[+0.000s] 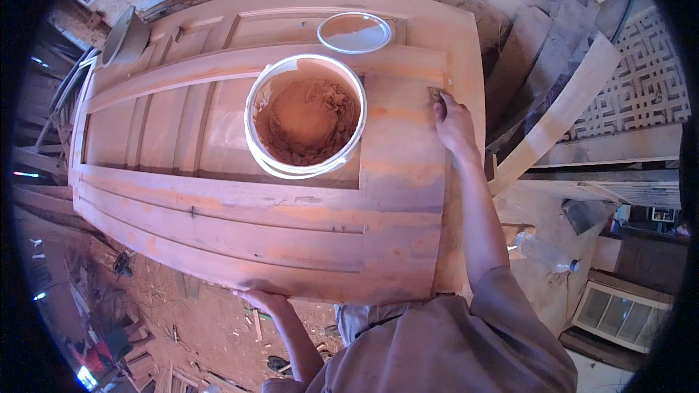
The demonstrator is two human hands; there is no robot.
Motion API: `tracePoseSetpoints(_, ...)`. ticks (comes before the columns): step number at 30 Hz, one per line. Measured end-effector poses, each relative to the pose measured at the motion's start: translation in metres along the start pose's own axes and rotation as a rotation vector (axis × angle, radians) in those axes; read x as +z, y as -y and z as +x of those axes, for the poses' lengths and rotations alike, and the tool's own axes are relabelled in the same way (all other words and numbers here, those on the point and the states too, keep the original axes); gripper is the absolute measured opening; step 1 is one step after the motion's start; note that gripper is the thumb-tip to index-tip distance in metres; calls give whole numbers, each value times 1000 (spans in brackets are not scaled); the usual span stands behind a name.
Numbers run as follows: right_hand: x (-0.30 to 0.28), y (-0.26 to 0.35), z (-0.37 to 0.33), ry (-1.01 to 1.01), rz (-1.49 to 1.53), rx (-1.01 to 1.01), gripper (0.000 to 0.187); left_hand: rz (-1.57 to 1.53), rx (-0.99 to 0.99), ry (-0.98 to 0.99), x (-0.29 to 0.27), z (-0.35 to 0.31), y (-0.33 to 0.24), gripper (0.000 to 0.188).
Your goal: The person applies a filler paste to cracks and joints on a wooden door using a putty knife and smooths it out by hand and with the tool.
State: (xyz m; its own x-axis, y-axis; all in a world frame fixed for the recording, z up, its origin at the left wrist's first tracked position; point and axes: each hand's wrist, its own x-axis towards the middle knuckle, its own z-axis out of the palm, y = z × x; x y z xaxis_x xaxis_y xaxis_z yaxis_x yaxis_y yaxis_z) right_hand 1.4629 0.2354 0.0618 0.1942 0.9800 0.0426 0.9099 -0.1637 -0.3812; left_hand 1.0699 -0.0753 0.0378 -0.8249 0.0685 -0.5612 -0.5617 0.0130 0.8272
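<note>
A panelled wooden door lies flat in front of me, smeared with orange and grey patches. At its right end my right hand is closed, fingers pinched around a small dark piece that I cannot make out, pressed to the wood. My left hand grips the door's near edge; some of its fingers are hard to see. On the door's middle stands a white bucket partly filled with reddish-brown powdery or pasty filler. Behind it lies a round, smeared lid.
A grey basin rests at the door's far left corner. Boards and a curved plank lean at the right, near a patterned lattice panel. Wood scraps and shavings litter the brown floor. A clear bottle lies at the right.
</note>
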Motion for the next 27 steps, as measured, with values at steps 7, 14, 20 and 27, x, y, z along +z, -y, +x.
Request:
tracePoseSetpoints(7, 25, -3, 18, -15, -26, 12, 39, 121, 45, -40, 4, 4, 5, 80)
tracePoseSetpoints(14, 9, 25, 15, 79, -29, -4, 34, 211, 87, -45, 6, 3, 3, 80)
tracePoseSetpoints(20, 41, 28, 6, -143, -33, -57, 31, 165, -30, -64, 23, -11, -8, 81)
tracePoseSetpoints(27, 30, 41, 12, -39, 82, -62, 32, 192, 19, -19, 2, 8, 3, 80)
